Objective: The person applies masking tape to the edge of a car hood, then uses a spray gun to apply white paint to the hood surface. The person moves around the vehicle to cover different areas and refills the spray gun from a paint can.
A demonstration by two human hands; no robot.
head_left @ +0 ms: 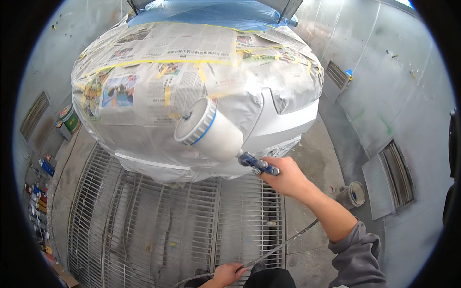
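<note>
My right hand [289,178] grips a spray gun [258,164] with a blue-and-metal body. Its large whitish paint cup [213,137], banded in blue under the lid, leans to the left. Beyond the gun stands a car end masked with newspaper [144,50] and yellow tape, leaving a white bumper panel [285,126] bare on the right. A pale haze hangs near that panel's upper left. Low in the picture, my left hand [227,274] is closed around a dark air hose [284,243], which rises to the right behind my right forearm.
Metal floor grating [165,218] lies under the car's edge. A bucket [354,194] stands at the right by a vented wall panel [397,175]. On the left are a green can [70,119] and several small bottles and cans [39,204]. Blue sheeting [206,14] covers the car farther back.
</note>
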